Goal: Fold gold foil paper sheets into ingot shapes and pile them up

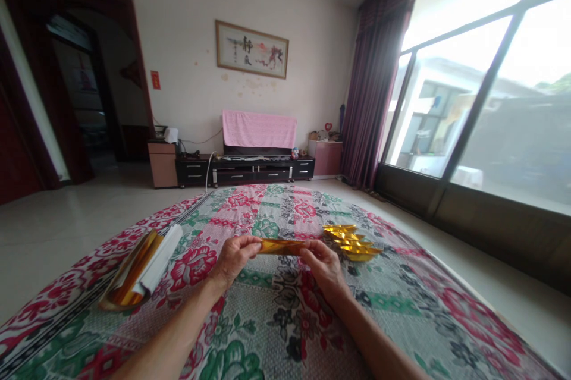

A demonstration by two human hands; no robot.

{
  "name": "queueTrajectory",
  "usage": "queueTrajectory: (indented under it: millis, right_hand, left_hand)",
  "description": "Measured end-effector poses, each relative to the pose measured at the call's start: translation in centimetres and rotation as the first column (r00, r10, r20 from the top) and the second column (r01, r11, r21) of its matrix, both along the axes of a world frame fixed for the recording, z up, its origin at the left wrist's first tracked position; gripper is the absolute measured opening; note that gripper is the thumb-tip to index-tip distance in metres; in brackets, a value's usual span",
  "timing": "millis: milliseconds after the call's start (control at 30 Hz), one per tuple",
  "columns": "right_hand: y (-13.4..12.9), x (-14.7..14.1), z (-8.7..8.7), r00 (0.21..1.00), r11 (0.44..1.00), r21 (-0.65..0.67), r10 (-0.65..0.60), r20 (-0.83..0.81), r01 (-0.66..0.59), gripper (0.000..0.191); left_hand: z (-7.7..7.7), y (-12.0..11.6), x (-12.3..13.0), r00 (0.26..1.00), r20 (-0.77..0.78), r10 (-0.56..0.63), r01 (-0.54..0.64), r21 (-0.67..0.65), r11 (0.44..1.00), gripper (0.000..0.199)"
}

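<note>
A narrow folded strip of gold foil paper (281,247) stretches level between my two hands, above the flowered cloth. My left hand (236,258) pinches its left end between thumb and fingers. At the other end, my right hand (325,266) grips it the same way. Just beyond my right hand lies a group of folded gold paper ingots (354,243), set close together in a row. Off to the left, a curled stack of gold and white paper sheets (139,273) rests on the cloth.
A red, green and grey flowered cloth (250,302) covers the broad surface before me. Farther off stand a black TV cabinet (236,176) and a screen draped with a pink cloth (259,128). Large windows (473,94) and a purple curtain (375,71) line the right side.
</note>
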State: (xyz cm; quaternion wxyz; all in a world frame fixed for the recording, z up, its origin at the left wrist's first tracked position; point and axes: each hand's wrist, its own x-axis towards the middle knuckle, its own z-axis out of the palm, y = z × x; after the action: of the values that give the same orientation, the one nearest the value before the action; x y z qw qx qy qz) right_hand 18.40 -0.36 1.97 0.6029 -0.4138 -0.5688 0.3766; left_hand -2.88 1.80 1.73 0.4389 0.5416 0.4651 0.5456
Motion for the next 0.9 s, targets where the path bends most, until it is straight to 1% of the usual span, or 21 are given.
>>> queueTrajectory:
  millis: [133,367,600,767,900]
  right_hand:
    - [0.39,0.01,-0.36,0.999,1.0,-0.008,-0.021,-0.044,0.021,0.026]
    - [0.75,0.06,-0.67,0.994,0.998,-0.036,-0.051,-0.101,0.047,0.024]
    - [0.58,0.13,-0.32,0.987,0.996,-0.077,-0.052,-0.15,0.041,0.027]
    - [0.5,0.11,-0.07,0.983,0.996,-0.076,-0.062,-0.171,0.049,0.027]
    - [0.41,0.0,0.07,0.98,0.996,-0.078,-0.051,-0.193,0.037,0.026]
  left_hand:
    - [0.14,-0.08,0.07,1.0,0.008,0.014,-0.014,0.008,1.0,0.027]
    - [0.1,0.08,0.19,0.999,0.009,0.033,-0.033,0.017,0.999,0.028]
    - [-0.03,0.28,0.41,1.0,0.016,0.025,-0.025,0.027,0.999,0.027]
    - [-0.03,0.36,0.47,0.998,-0.009,0.056,-0.056,0.013,0.998,0.029]
    - [-0.07,0.4,0.58,0.996,0.016,0.083,-0.083,-0.002,0.997,0.03]
